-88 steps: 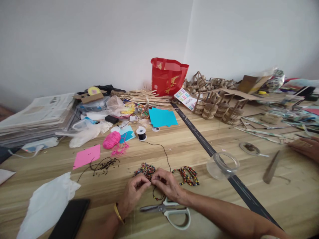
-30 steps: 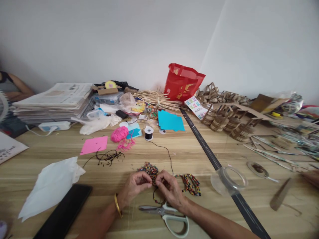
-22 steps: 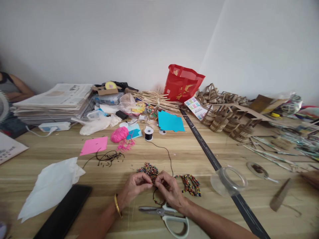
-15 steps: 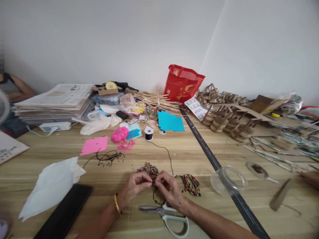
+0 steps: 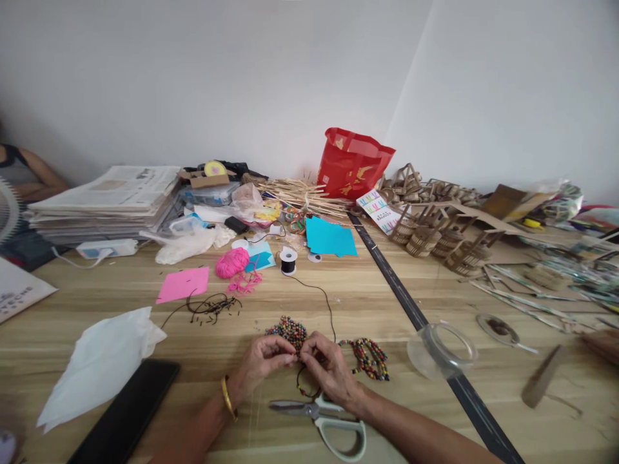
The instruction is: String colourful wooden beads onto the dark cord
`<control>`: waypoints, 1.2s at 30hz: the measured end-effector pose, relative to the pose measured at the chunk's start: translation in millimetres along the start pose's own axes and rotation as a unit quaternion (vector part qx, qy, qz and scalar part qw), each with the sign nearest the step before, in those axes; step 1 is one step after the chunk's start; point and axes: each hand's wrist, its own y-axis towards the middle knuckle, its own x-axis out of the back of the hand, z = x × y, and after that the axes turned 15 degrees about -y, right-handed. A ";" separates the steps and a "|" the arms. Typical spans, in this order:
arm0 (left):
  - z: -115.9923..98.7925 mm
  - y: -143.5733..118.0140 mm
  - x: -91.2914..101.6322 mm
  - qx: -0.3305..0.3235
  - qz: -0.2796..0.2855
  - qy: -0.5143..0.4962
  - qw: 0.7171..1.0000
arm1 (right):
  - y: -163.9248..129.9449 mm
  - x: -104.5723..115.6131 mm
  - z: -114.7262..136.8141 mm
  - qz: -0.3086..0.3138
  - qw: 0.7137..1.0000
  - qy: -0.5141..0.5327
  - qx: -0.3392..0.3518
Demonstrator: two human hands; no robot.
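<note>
On the wooden table [image 5: 97, 290] nothing is shifting; your left hand [image 5: 258, 364] and right hand [image 5: 329, 367] are staying pinched on the black cord [image 5: 330, 314] beside the bead pile [image 5: 289, 330], so threading is continuing.

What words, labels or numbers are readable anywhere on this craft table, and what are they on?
White sheet at the left edge: dark capital letters, too blurred to read.
Newspapers: print too small to read.
White card with coloured marks: a short line of text, too small to read.
Red bag: gold designs only, no words legible.
Nothing can be read for certain.
</note>
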 end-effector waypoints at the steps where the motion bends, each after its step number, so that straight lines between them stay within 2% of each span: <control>1: -0.1 -0.1 -0.2 0.002 -0.001 -0.002 1.000 | 0.0 -0.1 0.1 0.000 1.000 -0.001 0.001; 28: 0.9 1.1 -1.3 -0.007 0.009 -0.007 1.000 | 0.9 -1.5 0.3 -0.002 1.000 -0.001 0.005; 36: 3.5 0.7 0.1 -0.021 0.027 -0.002 0.999 | 0.0 -0.8 1.2 0.008 1.000 -0.008 0.017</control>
